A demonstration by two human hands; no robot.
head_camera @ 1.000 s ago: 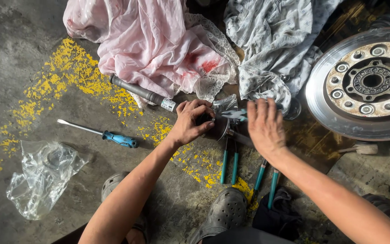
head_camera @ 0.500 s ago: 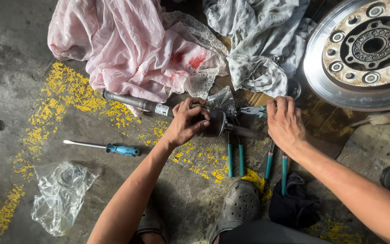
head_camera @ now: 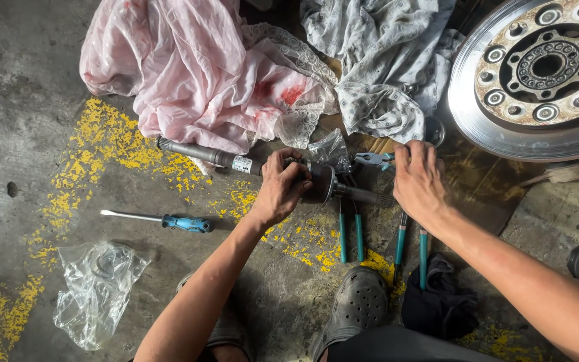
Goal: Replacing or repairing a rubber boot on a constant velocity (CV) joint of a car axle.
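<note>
A grey metal drive shaft [head_camera: 199, 153] lies across the concrete floor, its left end under a pink cloth [head_camera: 196, 74]. My left hand [head_camera: 281, 188] grips the shaft at its dark joint housing [head_camera: 321, 182]. My right hand [head_camera: 420, 181] rests at the shaft's splined right end, fingers bent over small blue-handled pliers [head_camera: 374, 159]; whether it grips them is unclear. Two pairs of teal-handled pliers [head_camera: 351, 231] [head_camera: 411, 245] lie just below the shaft.
A brake disc with hub [head_camera: 537, 74] lies at the upper right. A grey patterned cloth [head_camera: 383, 60] sits beside the pink one. A blue-handled screwdriver [head_camera: 169, 221] and a clear plastic bag [head_camera: 95, 288] lie at left. My grey clogs [head_camera: 356, 305] and a black rag [head_camera: 440, 302] are below.
The view has shifted, so everything sits lower and to the left. My left hand has closed tighter on the joint. My right hand has moved from hovering flat to the shaft's right end.
</note>
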